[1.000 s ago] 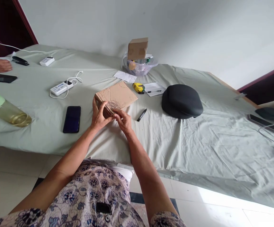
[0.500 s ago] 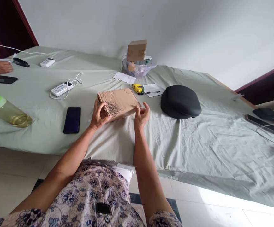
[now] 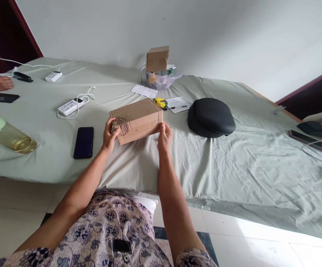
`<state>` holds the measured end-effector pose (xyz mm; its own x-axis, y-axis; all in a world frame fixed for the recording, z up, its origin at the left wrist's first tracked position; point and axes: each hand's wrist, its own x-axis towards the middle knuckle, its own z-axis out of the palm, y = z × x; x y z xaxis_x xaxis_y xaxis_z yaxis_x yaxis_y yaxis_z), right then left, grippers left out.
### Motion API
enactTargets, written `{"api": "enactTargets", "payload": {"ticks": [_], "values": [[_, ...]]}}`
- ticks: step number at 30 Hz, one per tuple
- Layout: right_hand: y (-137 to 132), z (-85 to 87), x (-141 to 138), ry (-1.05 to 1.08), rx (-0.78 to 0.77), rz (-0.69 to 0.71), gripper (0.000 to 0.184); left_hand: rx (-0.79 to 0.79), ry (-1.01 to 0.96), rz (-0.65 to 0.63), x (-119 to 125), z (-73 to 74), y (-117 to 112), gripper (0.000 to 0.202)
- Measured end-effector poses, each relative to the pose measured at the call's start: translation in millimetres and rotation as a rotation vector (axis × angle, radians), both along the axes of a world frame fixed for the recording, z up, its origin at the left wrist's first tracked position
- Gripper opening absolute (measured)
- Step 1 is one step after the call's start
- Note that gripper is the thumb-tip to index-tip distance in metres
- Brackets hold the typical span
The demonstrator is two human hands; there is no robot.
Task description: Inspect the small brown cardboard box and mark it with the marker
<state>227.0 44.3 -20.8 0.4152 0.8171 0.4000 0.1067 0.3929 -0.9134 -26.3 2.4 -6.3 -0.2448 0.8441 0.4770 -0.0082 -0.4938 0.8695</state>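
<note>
Left hand (image 3: pixel 109 135): at the box's (image 3: pixel 144 125) eight o'clock, thumb and fingers gripping its end.
Right hand (image 3: pixel 165 137): at four o'clock, fingers pinching a corner.
Box: brown cardboard, dark looping lines leftward; at the shirt's (image 3: pixel 113 222) twelve o'clock.

Nothing is legible. White power strip (image 3: pixel 67 108), left of the left fingers (image 3: pixel 109 121): print is too small. Cardboard box (image 3: pixel 144 127): dark scribble beside those fingers, unreadable.

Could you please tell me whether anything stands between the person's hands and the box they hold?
Nothing visible does: the left hand touches the cardboard box at its left end, and the right hand at its right end.
</note>
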Motion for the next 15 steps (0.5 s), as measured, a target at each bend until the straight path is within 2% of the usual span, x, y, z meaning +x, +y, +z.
{"api": "enactTargets", "payload": {"ticks": [3, 7, 10, 12, 15], "values": [[-1.4, 0.6, -1.0, 0.041, 0.006, -0.002, 0.066, 0.024, -0.047, -0.017, 1.5, -2.4, 1.1, 0.068], [-3.9, 2.9, -5.4, 0.109, 0.008, 0.112, 0.067, 0.027, -0.117, -0.02, 1.6, -3.5, 1.9, 0.066], [-5.7, 4.7, -11.8, 0.075, 0.045, 0.182, 0.069, 0.014, -0.198, -0.022, 0.4, -1.5, 2.6, 0.066], [-7.5, 5.4, -18.7, 0.012, 0.074, 0.215, 0.084, 0.004, -0.259, -0.035, 0.7, 1.1, 1.9, 0.066], [-13.2, 5.7, -33.5, -0.071, 0.089, 0.274, 0.12, -0.011, -0.308, -0.041, 4.8, 5.5, -2.2, 0.063]]}}
